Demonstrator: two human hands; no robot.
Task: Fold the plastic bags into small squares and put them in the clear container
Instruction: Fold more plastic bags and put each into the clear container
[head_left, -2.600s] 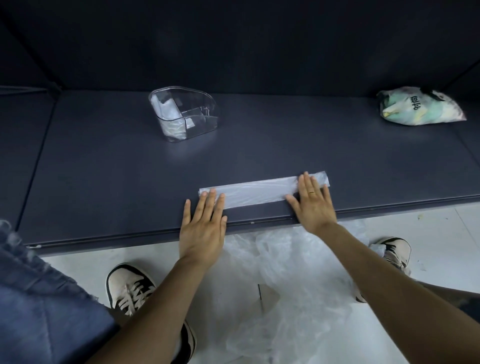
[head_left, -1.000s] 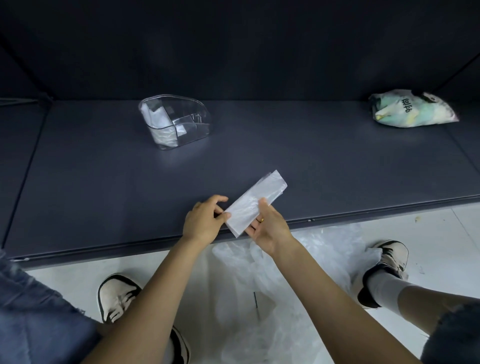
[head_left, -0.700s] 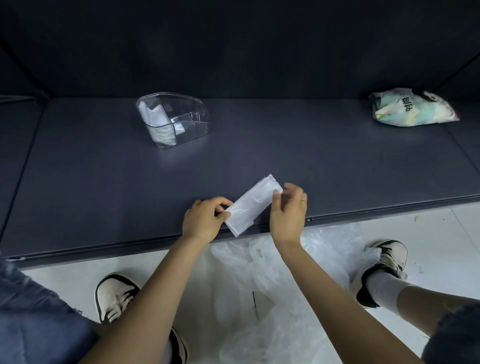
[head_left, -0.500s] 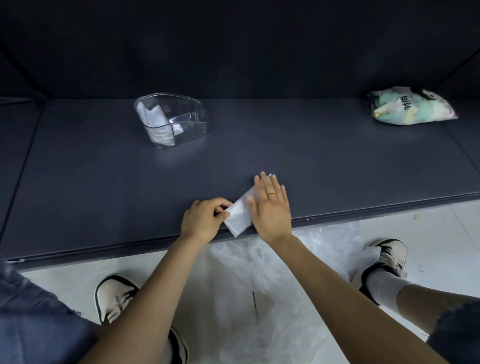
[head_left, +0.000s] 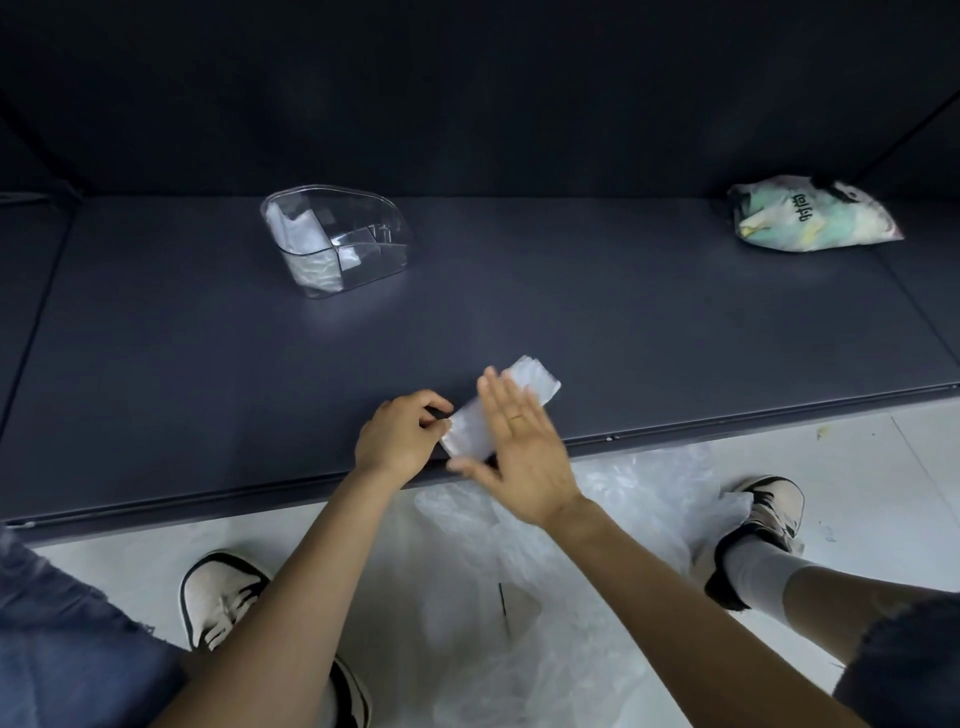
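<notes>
A folded strip of clear plastic bag (head_left: 535, 387) lies slanted near the front edge of the dark shelf (head_left: 675, 322). My left hand (head_left: 400, 436) pinches its near left corner between thumb and curled fingers. My right hand (head_left: 519, 447) lies flat and straight-fingered across the strip's middle, covering much of it. The clear container (head_left: 337, 239) stands at the back left of the shelf, with folded white bags inside its left part.
A printed green-and-white bag (head_left: 810, 213) lies at the shelf's back right. Loose clear plastic bags (head_left: 498, 597) are heaped on the white floor between my shoes. The shelf's back wall is dark.
The long strip was folded into a shorter slanted piece. My right hand went from holding its end to pressing flat, then slid back toward me along it. The left hand kept its pinch.
</notes>
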